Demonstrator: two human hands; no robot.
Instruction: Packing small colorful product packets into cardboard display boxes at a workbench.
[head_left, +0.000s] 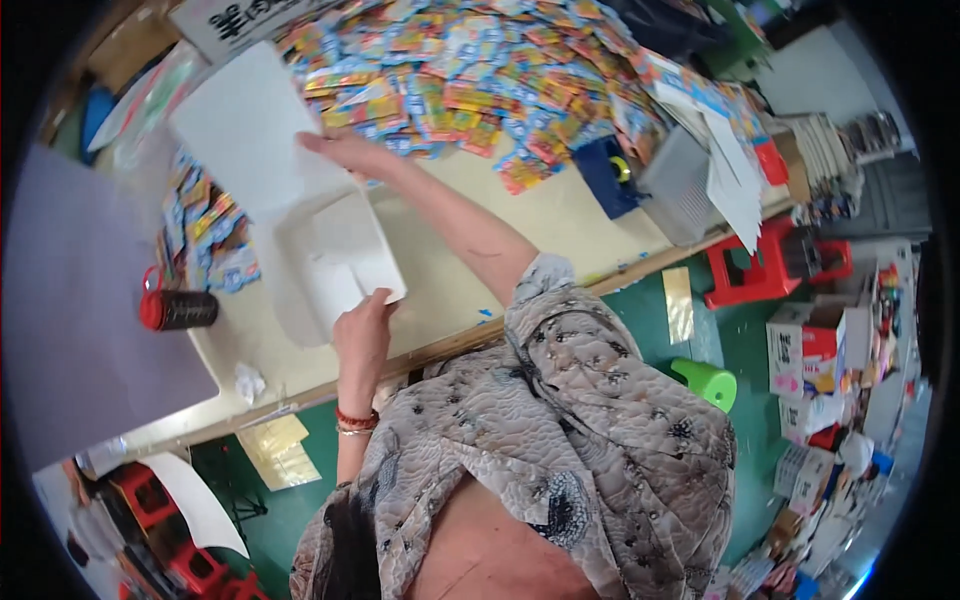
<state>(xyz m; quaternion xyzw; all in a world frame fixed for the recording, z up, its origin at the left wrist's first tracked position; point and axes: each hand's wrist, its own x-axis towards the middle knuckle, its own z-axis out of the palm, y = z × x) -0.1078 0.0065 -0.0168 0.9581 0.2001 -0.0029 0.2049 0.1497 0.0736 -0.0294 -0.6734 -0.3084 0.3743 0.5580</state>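
Note:
A white cardboard box [385, 240] lies on the cream table with its white flap lid [240, 120] raised toward the far left. Inside the box are pale folded pieces that look like paper or card. My left hand [362, 335] grips the box's near right corner between thumb and fingers. Stretched across the table, my right hand [345, 153] is closed at the lid's right edge, fingers pointing left. Beyond it spreads a big heap of small colourful packets [450, 80]. More packets [210, 225] lie left of the box.
A dark bottle with a red cap [180, 309] and crumpled tissue [250, 382] sit left. On the right are a blue tape dispenser [608, 175], a grey plastic bin [680, 185] and white sheets [733, 175]. Red stools [750, 265] and a green stool [707, 383] stand on the floor.

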